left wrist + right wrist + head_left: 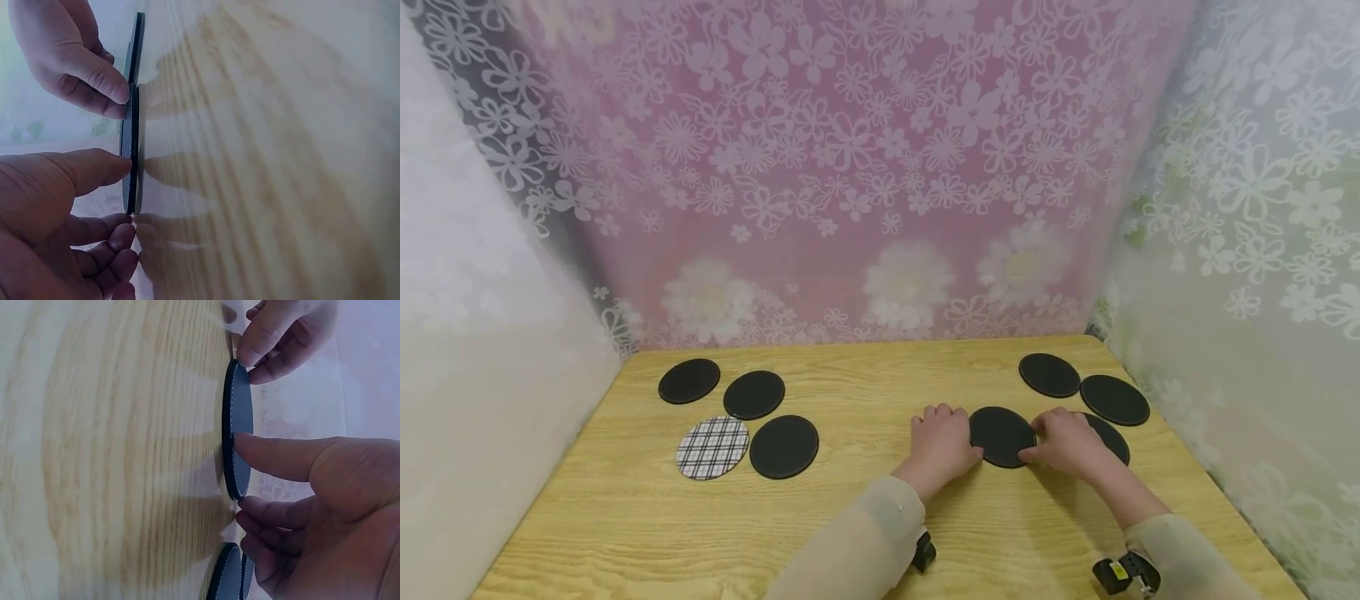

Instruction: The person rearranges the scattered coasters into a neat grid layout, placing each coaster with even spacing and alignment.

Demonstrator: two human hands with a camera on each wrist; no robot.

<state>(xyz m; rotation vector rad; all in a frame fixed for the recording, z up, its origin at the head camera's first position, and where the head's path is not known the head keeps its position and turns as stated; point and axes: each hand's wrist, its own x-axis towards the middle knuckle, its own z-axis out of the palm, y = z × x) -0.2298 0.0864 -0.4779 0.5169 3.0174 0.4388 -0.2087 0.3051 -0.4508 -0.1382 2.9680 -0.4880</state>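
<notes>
A round black coaster (pixel 1002 437) with a stitched rim lies on the wooden table between both hands. Two dark edges, one on the other, show at this coaster (pixel 232 478) in the right wrist view. My left hand (pixel 942 443) grips its left side, with thumb and fingertips at the rim. On the opposite side my right hand (pixel 1063 446) holds the rim between thumb and fingers. Partly hidden behind that hand is another black coaster (pixel 1108 437). In the left wrist view, the left thumb (pixel 103 170) touches the held coaster's edge.
Two black coasters, one (pixel 1049 375) beside another (pixel 1115 400), lie at the back right of the table (pixel 880 517). At left lie three black coasters, the nearest (pixel 784 447) beside a black-and-white checked coaster (pixel 712 448). Flowered curtains (pixel 880 167) enclose the back and sides.
</notes>
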